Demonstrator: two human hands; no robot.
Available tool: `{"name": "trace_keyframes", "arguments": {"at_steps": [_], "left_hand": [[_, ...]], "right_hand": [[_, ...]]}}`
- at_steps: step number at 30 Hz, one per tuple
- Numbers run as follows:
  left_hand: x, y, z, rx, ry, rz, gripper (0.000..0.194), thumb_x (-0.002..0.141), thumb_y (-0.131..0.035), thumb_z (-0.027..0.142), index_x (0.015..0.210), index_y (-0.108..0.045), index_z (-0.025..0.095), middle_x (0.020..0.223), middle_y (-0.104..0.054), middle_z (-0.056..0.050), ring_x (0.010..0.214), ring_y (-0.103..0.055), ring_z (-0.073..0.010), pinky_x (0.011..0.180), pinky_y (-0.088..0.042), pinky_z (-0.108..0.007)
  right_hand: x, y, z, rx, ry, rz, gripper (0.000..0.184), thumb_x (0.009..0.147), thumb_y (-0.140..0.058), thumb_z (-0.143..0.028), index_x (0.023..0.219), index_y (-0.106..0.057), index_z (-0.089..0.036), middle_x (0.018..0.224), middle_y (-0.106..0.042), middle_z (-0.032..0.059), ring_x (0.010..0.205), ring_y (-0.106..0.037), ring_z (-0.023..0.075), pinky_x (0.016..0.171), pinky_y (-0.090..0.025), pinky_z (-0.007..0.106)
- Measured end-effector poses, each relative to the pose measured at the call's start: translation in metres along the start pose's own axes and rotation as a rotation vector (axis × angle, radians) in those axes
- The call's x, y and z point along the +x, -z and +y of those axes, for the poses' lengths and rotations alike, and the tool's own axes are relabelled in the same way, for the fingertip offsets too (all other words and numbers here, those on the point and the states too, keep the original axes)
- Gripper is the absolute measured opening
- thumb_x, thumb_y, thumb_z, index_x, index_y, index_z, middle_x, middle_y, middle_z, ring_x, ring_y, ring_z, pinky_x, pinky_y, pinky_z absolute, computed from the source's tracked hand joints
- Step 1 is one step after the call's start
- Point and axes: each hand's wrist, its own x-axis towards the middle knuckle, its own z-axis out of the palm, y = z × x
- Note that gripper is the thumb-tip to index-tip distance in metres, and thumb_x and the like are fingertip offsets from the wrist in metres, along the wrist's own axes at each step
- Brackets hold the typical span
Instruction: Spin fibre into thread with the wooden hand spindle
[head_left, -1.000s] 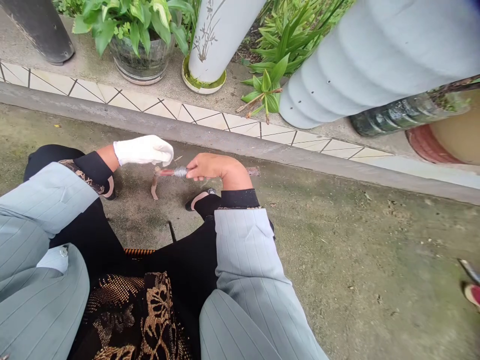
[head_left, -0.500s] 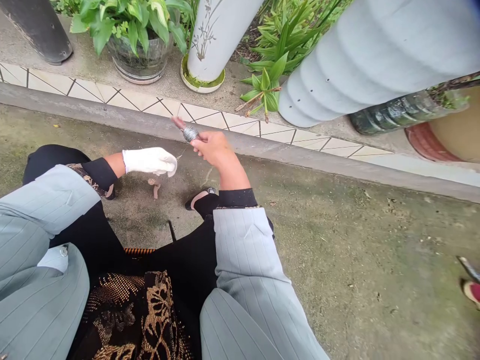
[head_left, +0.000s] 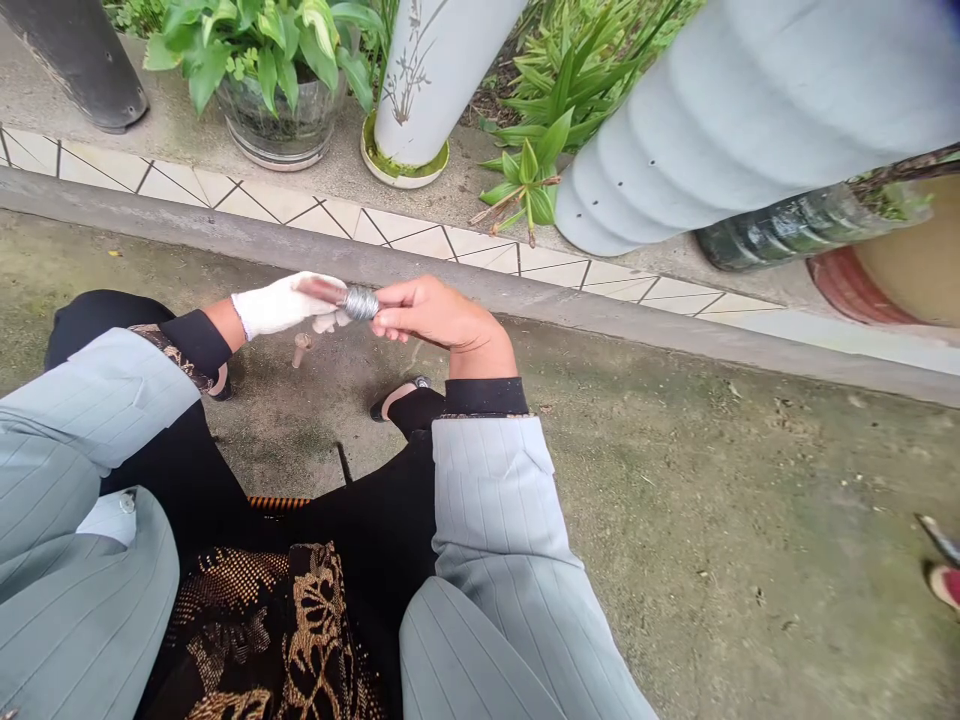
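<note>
My bare right hand (head_left: 439, 315) is closed on a reddish-brown stick (head_left: 322, 291) with a coil of grey wire (head_left: 361, 302) wound round it, held level and pointing left. The stick's blurred tip lies across my left hand (head_left: 281, 303), which wears a white glove. Its fingers are curled at the coil, and what they grip is hidden. Just below the hands a short brown stub (head_left: 300, 346) stands on the concrete ground (head_left: 675, 480). Both forearms are in grey striped sleeves with black cuffs.
A raised tiled kerb (head_left: 450, 245) runs across behind the hands. On it stand a leafy potted plant (head_left: 277, 90), a tall white vase (head_left: 431, 70), a ribbed pale-blue pot (head_left: 720, 110) and a dark bottle (head_left: 795, 225). A red object (head_left: 943, 580) shows at the right edge.
My right hand lifted the wire-wound stick off the stub toward the kerb, then brought it back down and left against the gloved left hand. The stub stays on the ground.
</note>
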Motion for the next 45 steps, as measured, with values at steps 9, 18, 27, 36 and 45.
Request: {"name": "trace_keyframes", "arguments": {"at_steps": [9, 18, 27, 36, 45], "left_hand": [[-0.003, -0.010, 0.004, 0.157, 0.107, -0.173, 0.023, 0.086, -0.060, 0.034, 0.078, -0.067, 0.013, 0.057, -0.058, -0.001, 0.046, -0.048, -0.0075, 0.049, -0.038, -0.019], [-0.003, -0.002, 0.012, 0.302, 0.085, -0.118, 0.014, 0.077, -0.065, 0.026, 0.069, -0.067, 0.014, 0.065, -0.062, -0.001, 0.054, -0.052, -0.0088, 0.052, -0.035, -0.019], [0.002, -0.009, 0.002, -0.225, -0.031, 0.094, 0.026, 0.079, -0.069, 0.034, 0.085, -0.063, 0.010, 0.072, -0.065, -0.007, 0.064, -0.060, -0.0125, 0.061, -0.047, -0.024], [0.007, -0.019, 0.000, -0.530, -0.013, 0.213, 0.042, 0.086, -0.062, 0.049, 0.112, -0.054, 0.017, 0.096, -0.066, -0.006, 0.077, -0.066, -0.0130, 0.072, -0.052, -0.027], [0.011, -0.016, -0.007, -0.533, 0.097, 0.411, 0.041, 0.091, -0.049, 0.055, 0.097, -0.057, 0.015, 0.078, -0.066, -0.007, 0.075, -0.064, -0.0154, 0.068, -0.051, -0.027]], "right_hand": [[0.023, 0.003, 0.018, -0.364, -0.231, 0.626, 0.021, 0.084, -0.060, -0.035, 0.082, -0.063, -0.015, 0.074, -0.063, 0.0059, 0.071, -0.058, 0.0158, 0.062, -0.043, 0.026], [0.012, -0.006, 0.005, -0.578, -0.457, -0.334, 0.014, 0.077, -0.063, -0.024, 0.066, -0.067, -0.016, 0.061, -0.062, 0.0020, 0.054, -0.052, 0.0110, 0.056, -0.038, 0.026], [0.008, -0.003, 0.007, 0.048, 0.078, 0.143, 0.027, 0.075, -0.069, -0.041, 0.081, -0.065, -0.014, 0.070, -0.063, 0.0005, 0.058, -0.050, 0.0073, 0.053, -0.040, 0.019], [0.047, -0.046, 0.016, -0.513, -0.119, 0.679, 0.038, 0.090, -0.048, -0.032, 0.123, -0.059, -0.016, 0.102, -0.064, 0.0086, 0.096, -0.058, 0.0218, 0.082, -0.046, 0.031], [0.046, -0.050, 0.017, -0.642, 0.002, 0.521, 0.044, 0.089, -0.050, -0.027, 0.132, -0.056, -0.020, 0.111, -0.062, 0.0112, 0.100, -0.056, 0.0248, 0.091, -0.044, 0.039]]}}
